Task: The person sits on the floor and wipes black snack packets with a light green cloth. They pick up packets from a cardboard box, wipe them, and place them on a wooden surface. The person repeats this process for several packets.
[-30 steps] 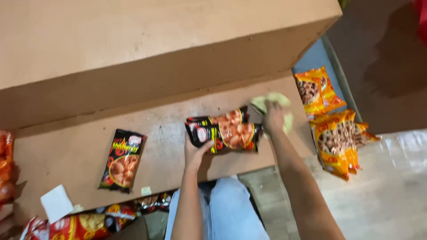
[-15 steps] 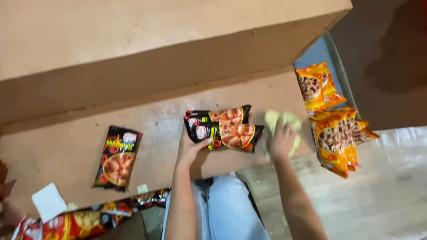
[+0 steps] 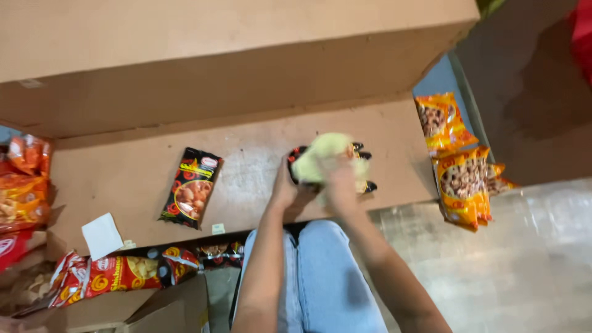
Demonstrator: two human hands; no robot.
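- A pale yellow cloth [image 3: 325, 159] is gripped in the closed right hand [image 3: 341, 185] over black snack packets [image 3: 364, 185].
- The packets' nine-o'clock edge is pressed by the left hand [image 3: 285, 192]; its fingers' spread cannot be told.

a black snack packet [image 3: 192, 195] lies on the cardboard sheet [image 3: 246, 154]; orange snack bags [image 3: 459, 176] at its right edge, a white paper slip [image 3: 102, 235] left.

Both forearms are bare from the elbows down, with no sleeves, watch, bracelet or gloves showing. The left hand [image 3: 285, 191] and right hand [image 3: 341, 185] carry no rings that can be made out. The legs wear light blue denim jeans [image 3: 320, 277].
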